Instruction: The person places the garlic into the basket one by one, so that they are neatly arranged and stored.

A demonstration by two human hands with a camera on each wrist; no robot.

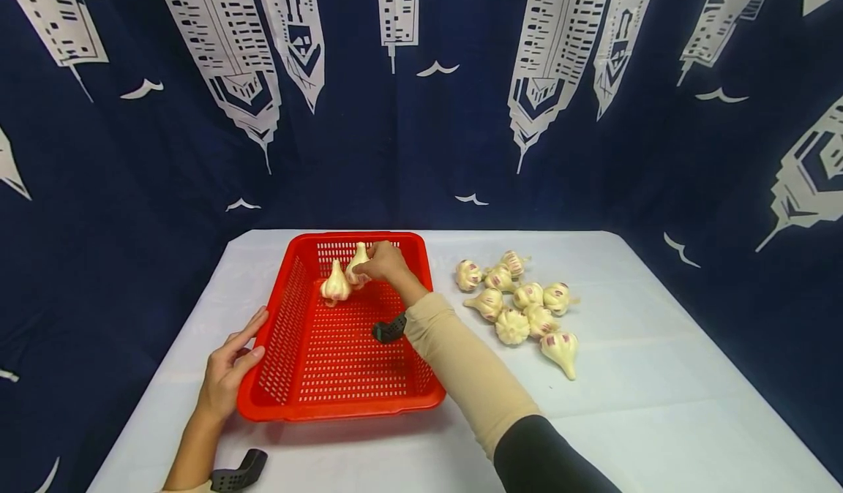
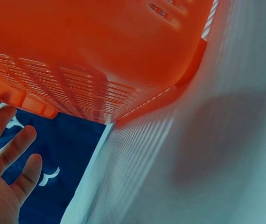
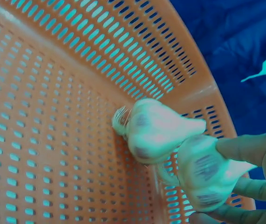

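Note:
A red plastic basket (image 1: 349,398) with slotted walls stands on the left half of the table. At its left rim, my left hand (image 1: 224,372) rests against the outside with fingers extended; in the left wrist view those fingers are straight and spread beside the basket wall. Inside the basket's far end, my right hand (image 1: 387,265) grips a garlic bulb (image 1: 358,265) between thumb and fingers. Another garlic bulb (image 1: 336,285) sits in the basket just left of it, neck up. The right wrist view shows the held garlic bulb (image 3: 203,175) touching the other garlic bulb (image 3: 158,130).
Several loose garlic bulbs (image 1: 512,327) lie in a group on the white table (image 1: 632,376), right of the basket. One garlic bulb (image 1: 560,352) lies nearest the front of that group. A dark blue printed cloth (image 1: 408,142) hangs behind the table.

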